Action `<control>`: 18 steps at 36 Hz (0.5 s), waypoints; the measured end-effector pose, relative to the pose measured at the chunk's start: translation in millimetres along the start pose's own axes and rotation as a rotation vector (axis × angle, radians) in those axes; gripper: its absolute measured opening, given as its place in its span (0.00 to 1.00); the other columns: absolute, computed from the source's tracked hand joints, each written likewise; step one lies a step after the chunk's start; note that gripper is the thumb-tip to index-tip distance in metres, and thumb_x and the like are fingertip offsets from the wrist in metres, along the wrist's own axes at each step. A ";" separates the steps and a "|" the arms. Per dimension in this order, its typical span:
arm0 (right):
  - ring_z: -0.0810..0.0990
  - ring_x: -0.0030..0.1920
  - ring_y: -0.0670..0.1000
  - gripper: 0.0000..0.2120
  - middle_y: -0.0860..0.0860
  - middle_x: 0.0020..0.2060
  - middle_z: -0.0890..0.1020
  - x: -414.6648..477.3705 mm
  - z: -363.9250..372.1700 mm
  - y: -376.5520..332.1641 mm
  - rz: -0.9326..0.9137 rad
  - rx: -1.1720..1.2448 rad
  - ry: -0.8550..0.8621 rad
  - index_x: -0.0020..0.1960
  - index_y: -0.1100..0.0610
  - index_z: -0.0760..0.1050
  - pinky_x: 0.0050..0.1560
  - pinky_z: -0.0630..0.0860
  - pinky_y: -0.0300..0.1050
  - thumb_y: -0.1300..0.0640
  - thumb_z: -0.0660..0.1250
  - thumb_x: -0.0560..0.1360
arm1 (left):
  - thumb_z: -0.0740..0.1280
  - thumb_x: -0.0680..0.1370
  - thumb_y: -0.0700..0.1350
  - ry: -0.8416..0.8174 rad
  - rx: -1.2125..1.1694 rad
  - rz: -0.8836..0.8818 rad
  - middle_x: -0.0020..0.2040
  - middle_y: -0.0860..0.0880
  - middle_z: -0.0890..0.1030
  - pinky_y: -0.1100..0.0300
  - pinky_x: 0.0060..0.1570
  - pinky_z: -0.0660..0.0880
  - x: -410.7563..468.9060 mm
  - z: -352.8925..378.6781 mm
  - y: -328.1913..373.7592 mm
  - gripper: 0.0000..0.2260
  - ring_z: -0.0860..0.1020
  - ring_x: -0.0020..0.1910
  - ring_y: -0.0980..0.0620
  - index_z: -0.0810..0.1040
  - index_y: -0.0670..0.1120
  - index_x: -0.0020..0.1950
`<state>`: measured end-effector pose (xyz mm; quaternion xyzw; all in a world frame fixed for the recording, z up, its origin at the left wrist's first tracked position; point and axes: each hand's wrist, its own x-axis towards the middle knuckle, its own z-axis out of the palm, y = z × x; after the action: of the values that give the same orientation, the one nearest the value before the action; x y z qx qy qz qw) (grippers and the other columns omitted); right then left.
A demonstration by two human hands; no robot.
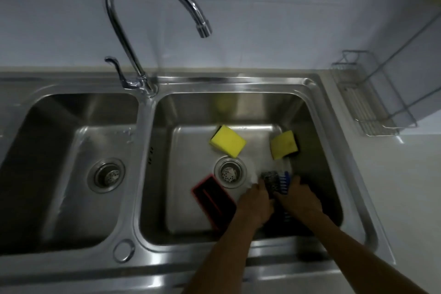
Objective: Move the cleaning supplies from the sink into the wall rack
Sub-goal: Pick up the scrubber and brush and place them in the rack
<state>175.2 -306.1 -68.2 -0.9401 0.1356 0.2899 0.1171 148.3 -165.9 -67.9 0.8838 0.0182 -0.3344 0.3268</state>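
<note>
Double stainless sink (353,198) set into a pale desk (405,186). On the right basin floor: yellow sponge (228,141) behind the drain (230,172); second yellow sponge (284,144) with a dark backing, tilted against the right wall; red-edged black pad (213,200) at front left of the drain; blue-bristled brush (284,178) and dark scourer (270,180) just right of the drain. Left basin (59,150) bare but for its own drain (106,174). On the desk at right, a wire rack (367,105).
</note>
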 end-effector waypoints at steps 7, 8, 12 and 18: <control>0.81 0.57 0.57 0.38 0.58 0.64 0.78 13.7 6.6 7.8 0.018 0.085 -0.193 0.75 0.58 0.66 0.58 0.79 0.50 0.34 0.65 0.75 | 0.65 0.81 0.40 -0.120 -0.113 -0.038 0.75 0.34 0.68 0.44 0.70 0.70 23.0 17.7 5.6 0.41 0.72 0.71 0.35 0.39 0.43 0.83; 0.82 0.55 0.56 0.35 0.57 0.62 0.80 15.0 6.7 7.9 0.005 0.098 -0.197 0.72 0.58 0.69 0.57 0.80 0.50 0.35 0.66 0.75 | 0.65 0.81 0.40 -0.124 -0.126 -0.037 0.76 0.34 0.67 0.45 0.71 0.69 24.4 18.2 5.2 0.41 0.72 0.71 0.35 0.38 0.44 0.83; 0.82 0.54 0.54 0.27 0.55 0.60 0.80 15.9 4.3 5.1 -0.053 0.153 -0.211 0.68 0.54 0.74 0.56 0.80 0.47 0.42 0.69 0.74 | 0.62 0.81 0.37 -0.112 -0.208 -0.040 0.75 0.33 0.70 0.49 0.69 0.71 28.6 14.9 4.8 0.41 0.74 0.70 0.37 0.37 0.48 0.84; 0.82 0.53 0.52 0.20 0.54 0.57 0.83 5.3 -8.5 3.8 -0.058 0.322 -0.161 0.58 0.50 0.76 0.50 0.73 0.40 0.47 0.77 0.69 | 0.67 0.79 0.38 -0.010 -0.225 0.014 0.71 0.35 0.75 0.52 0.65 0.72 24.6 1.3 4.2 0.43 0.76 0.68 0.38 0.42 0.52 0.84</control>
<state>182.6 -313.2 -65.0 -0.8865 0.1431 0.3354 0.2849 167.7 -174.6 -81.1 0.8398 0.0479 -0.3325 0.4265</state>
